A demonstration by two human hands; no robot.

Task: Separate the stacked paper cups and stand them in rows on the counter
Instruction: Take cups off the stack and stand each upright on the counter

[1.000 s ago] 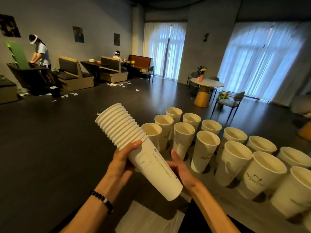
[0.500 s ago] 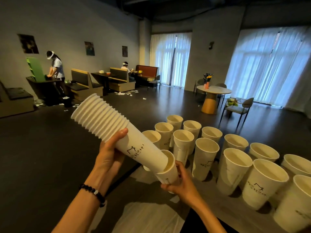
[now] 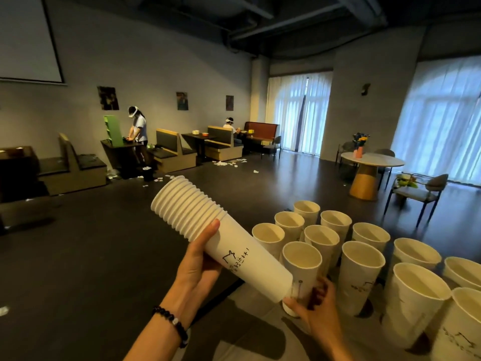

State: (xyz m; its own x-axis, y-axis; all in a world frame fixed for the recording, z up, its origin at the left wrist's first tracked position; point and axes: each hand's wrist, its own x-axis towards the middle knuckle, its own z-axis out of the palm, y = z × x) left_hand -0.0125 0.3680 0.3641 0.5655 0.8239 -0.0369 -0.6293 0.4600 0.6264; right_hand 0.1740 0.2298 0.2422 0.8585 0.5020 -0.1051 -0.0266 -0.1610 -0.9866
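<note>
Head view: left hand (image 3: 194, 267) w/ grip wrapped round the cup stack (image 3: 221, 243), long axis tilted, rims up-left, base down-right. Right hand (image 3: 316, 306) is closed on the single cup (image 3: 303, 269) upright at the tabletop (image 3: 260, 308), beside the rows (image 3: 364, 256)

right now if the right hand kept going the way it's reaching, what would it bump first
The right hand holds a single cup near its base, reaching away from the body. Going straight on, it would probably push that cup into the standing cup just behind it in the rows, though depth is hard to judge.
</note>
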